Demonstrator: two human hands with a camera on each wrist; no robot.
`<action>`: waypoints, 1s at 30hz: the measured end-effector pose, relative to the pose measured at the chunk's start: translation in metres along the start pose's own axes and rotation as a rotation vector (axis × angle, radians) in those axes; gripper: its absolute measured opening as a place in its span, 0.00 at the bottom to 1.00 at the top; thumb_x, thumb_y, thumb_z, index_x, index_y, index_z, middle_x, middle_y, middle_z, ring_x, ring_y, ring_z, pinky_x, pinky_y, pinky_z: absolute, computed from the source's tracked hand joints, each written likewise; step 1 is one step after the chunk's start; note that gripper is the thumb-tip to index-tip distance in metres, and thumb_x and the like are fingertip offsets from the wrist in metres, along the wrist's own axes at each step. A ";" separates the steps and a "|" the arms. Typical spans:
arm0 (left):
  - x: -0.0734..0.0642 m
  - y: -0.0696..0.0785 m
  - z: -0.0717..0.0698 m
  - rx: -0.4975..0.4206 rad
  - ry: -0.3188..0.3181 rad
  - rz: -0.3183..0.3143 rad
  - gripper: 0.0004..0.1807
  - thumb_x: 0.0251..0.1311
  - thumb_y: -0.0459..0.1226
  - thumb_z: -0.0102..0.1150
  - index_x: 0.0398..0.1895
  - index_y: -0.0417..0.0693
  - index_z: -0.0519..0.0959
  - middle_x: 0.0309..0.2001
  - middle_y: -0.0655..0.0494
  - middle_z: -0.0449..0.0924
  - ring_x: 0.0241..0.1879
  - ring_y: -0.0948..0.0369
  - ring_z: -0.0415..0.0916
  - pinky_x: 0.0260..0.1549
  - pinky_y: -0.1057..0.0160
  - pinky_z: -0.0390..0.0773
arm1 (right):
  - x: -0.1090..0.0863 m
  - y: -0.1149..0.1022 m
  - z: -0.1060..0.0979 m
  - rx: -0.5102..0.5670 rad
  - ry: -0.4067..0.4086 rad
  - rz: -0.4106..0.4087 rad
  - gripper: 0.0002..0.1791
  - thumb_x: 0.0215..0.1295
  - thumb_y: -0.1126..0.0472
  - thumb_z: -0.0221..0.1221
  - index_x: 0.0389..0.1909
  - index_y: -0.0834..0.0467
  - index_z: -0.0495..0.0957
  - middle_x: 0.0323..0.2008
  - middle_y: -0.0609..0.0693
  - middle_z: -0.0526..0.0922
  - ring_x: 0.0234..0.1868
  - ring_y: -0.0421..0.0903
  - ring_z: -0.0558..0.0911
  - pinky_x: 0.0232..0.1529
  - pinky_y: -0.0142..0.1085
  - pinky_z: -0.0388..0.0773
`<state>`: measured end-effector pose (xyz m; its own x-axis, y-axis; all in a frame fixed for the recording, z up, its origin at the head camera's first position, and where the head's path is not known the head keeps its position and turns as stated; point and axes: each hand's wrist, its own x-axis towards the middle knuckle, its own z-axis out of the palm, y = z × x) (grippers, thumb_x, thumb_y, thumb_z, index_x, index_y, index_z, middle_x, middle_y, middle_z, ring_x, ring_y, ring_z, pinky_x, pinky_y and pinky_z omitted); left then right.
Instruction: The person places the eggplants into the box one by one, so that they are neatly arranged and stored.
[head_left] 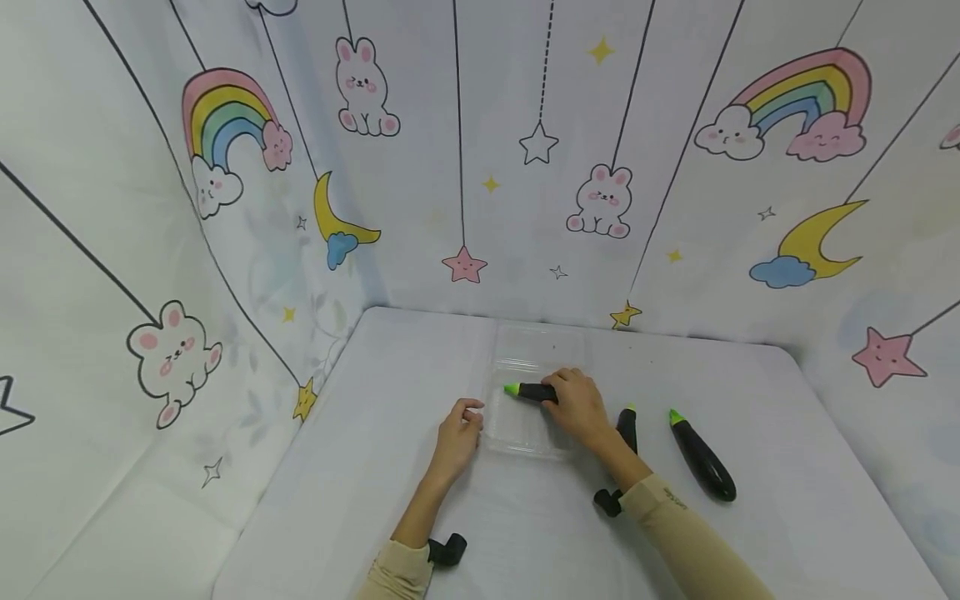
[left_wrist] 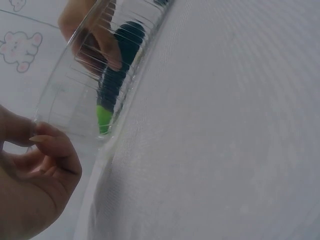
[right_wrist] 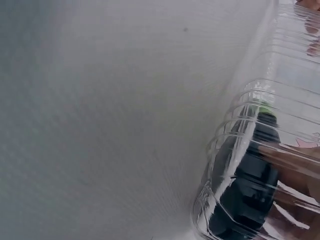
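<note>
The right hand (head_left: 577,408) grips an eggplant (head_left: 534,392) inside the clear box (head_left: 517,434) while the left hand (head_left: 457,437) pinches the box's thin rim; the eggplant, blurred in the wrist views, is probably light, firm and slick, best held round its thick body.

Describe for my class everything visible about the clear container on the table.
The clear container looks like thin plastic, with ribbed walls and a rim. It lies open on the white table, its far section apparently the lid. The left hand pinches its edge; the right hand holds a black, green-tipped object inside the near section.
</note>
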<state>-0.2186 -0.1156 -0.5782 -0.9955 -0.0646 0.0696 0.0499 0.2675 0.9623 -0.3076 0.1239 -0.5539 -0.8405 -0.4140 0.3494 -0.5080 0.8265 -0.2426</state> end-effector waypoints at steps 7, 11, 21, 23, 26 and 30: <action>0.000 0.000 0.001 -0.007 0.004 0.018 0.14 0.77 0.34 0.49 0.61 0.40 0.76 0.37 0.49 0.78 0.27 0.60 0.77 0.25 0.68 0.76 | 0.000 0.000 0.004 -0.031 0.021 -0.004 0.21 0.55 0.62 0.78 0.50 0.60 0.87 0.49 0.55 0.86 0.53 0.57 0.82 0.51 0.53 0.79; 0.001 0.001 0.001 -0.011 0.001 0.021 0.15 0.78 0.35 0.49 0.61 0.40 0.75 0.37 0.50 0.78 0.28 0.59 0.77 0.26 0.69 0.76 | 0.000 0.000 0.004 -0.036 0.040 -0.004 0.20 0.54 0.65 0.78 0.49 0.60 0.87 0.48 0.55 0.86 0.53 0.57 0.81 0.50 0.52 0.79; -0.001 0.002 0.002 0.000 0.000 0.010 0.15 0.78 0.35 0.49 0.61 0.40 0.75 0.38 0.50 0.78 0.28 0.60 0.77 0.27 0.68 0.76 | -0.004 -0.003 0.000 -0.022 0.048 0.011 0.22 0.51 0.65 0.80 0.48 0.60 0.87 0.48 0.56 0.86 0.53 0.58 0.81 0.53 0.56 0.77; -0.001 0.001 0.002 -0.002 0.001 0.013 0.15 0.78 0.34 0.49 0.61 0.39 0.75 0.38 0.49 0.78 0.28 0.59 0.77 0.27 0.68 0.76 | -0.005 -0.003 0.000 -0.020 0.045 0.018 0.22 0.51 0.65 0.80 0.48 0.60 0.87 0.48 0.55 0.86 0.54 0.58 0.81 0.55 0.56 0.76; -0.001 0.000 0.001 -0.007 0.004 0.023 0.15 0.77 0.34 0.49 0.61 0.38 0.75 0.38 0.48 0.78 0.28 0.59 0.77 0.26 0.68 0.76 | -0.006 -0.003 -0.001 -0.016 0.042 0.027 0.22 0.51 0.64 0.80 0.48 0.59 0.87 0.48 0.55 0.85 0.54 0.58 0.80 0.56 0.56 0.75; -0.001 0.000 0.001 -0.011 0.010 0.027 0.15 0.77 0.33 0.49 0.61 0.37 0.75 0.38 0.46 0.78 0.28 0.58 0.78 0.26 0.68 0.76 | -0.006 -0.003 -0.002 -0.016 0.043 0.032 0.23 0.50 0.63 0.81 0.49 0.59 0.87 0.48 0.54 0.85 0.54 0.57 0.80 0.57 0.56 0.75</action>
<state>-0.2176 -0.1149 -0.5787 -0.9930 -0.0669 0.0977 0.0773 0.2587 0.9629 -0.3001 0.1245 -0.5535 -0.8471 -0.3712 0.3803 -0.4779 0.8451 -0.2397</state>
